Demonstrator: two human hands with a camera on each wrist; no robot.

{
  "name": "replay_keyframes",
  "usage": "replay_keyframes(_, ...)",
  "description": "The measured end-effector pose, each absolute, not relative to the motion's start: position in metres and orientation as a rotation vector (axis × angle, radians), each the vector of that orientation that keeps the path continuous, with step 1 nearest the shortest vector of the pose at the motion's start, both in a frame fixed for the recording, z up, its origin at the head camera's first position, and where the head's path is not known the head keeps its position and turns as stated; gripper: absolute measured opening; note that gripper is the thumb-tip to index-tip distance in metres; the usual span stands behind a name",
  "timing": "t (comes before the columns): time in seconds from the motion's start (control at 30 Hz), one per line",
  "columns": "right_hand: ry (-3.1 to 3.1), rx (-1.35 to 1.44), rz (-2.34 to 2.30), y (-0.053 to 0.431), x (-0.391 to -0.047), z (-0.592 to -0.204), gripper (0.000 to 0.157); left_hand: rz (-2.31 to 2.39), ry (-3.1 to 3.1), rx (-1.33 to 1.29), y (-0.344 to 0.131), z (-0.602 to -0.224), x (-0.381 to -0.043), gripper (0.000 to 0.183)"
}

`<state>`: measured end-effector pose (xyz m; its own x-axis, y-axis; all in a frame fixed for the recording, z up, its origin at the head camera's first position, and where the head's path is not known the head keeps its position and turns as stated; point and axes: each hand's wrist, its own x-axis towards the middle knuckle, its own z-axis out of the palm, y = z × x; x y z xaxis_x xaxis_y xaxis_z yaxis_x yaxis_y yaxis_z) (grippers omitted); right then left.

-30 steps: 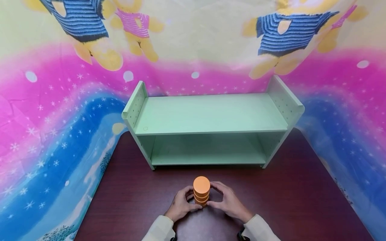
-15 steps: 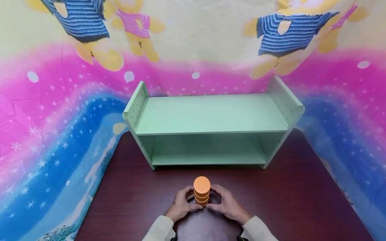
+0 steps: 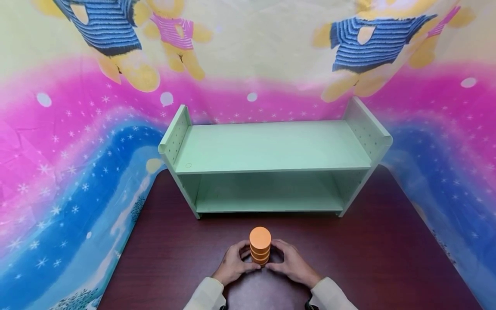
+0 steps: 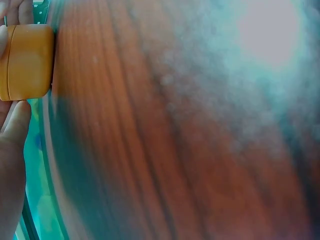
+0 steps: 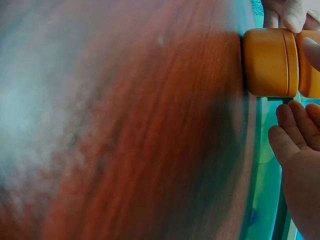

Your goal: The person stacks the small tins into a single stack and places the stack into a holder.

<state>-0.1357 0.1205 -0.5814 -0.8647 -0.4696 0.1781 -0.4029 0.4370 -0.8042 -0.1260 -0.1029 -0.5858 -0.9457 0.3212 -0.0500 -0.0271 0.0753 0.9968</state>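
Observation:
A short upright stack of round orange lidded containers stands on the dark table near its front. My left hand holds the left side, thumb low at the near face and fingers round toward the back. On the opposite side my right hand curves round the stack, its thumb low and close to the left thumb. A lid seam runs across the orange container in the left wrist view. In the right wrist view, a thumb overlaps the upper container, and fingertips lie close along the lower one's side.
Behind the stack is a pale green two-level shelf with raised side panels. Wood-grained table extends to both sides of the hands. A printed cloth with teddy bears hangs behind and along both sides.
My right hand has lowered slightly, its thumb sliding a little down and toward the left thumb. The stack and left hand keep their places apart from a slight view shift.

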Motion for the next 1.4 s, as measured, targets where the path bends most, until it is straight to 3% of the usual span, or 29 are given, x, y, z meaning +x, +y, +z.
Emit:
replay_keyframes(0.73, 2.58, -0.828, -1.386, 0.119, -0.143, -0.59, 0.049, 1.841, 2.141, 0.287, -0.107, -0.586, -0.127, 0.055)
replay_keyframes(1.4, 2.474, -0.755, -1.414, 0.119, -0.145, -0.592, 0.052, 1.842, 2.141, 0.311, -0.104, -0.588, -0.127, 0.051)
